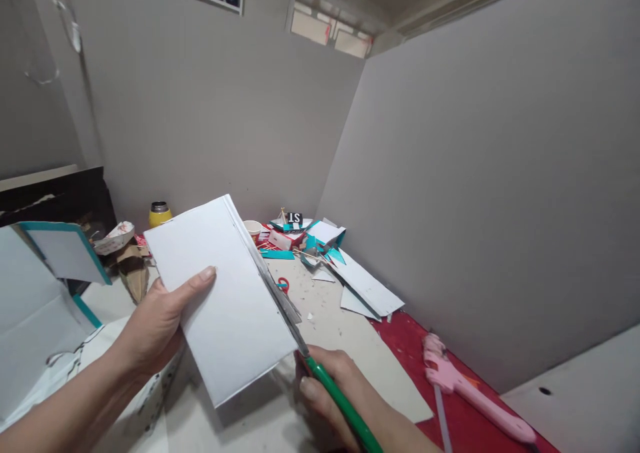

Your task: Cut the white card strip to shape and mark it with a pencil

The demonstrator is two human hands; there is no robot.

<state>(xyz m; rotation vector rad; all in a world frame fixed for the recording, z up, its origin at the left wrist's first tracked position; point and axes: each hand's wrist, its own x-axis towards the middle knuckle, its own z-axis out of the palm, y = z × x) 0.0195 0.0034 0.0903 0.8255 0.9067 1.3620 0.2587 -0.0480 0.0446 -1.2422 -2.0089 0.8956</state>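
A white rectangular piece of cardboard (225,313) is held up and tilted by my left hand (167,313), the thumb flat on its face and the fingers hidden behind it. My right hand (335,386) is closed round the green handle of a pair of scissors (320,373). The scissors' long metal blades run along the cardboard's right edge, where a narrow strip shows beside the main panel. How far the blades have cut, I cannot tell. Below the cardboard lies a pale board (360,353) on the table.
A pink glue gun (475,400) lies on the red cloth (400,340) at right. White and teal cardboard scraps (365,283), red-handled scissors (283,285) and a paper cup (253,228) lie further back. A yellow bottle (160,214) and folded cardboard (70,253) are at left.
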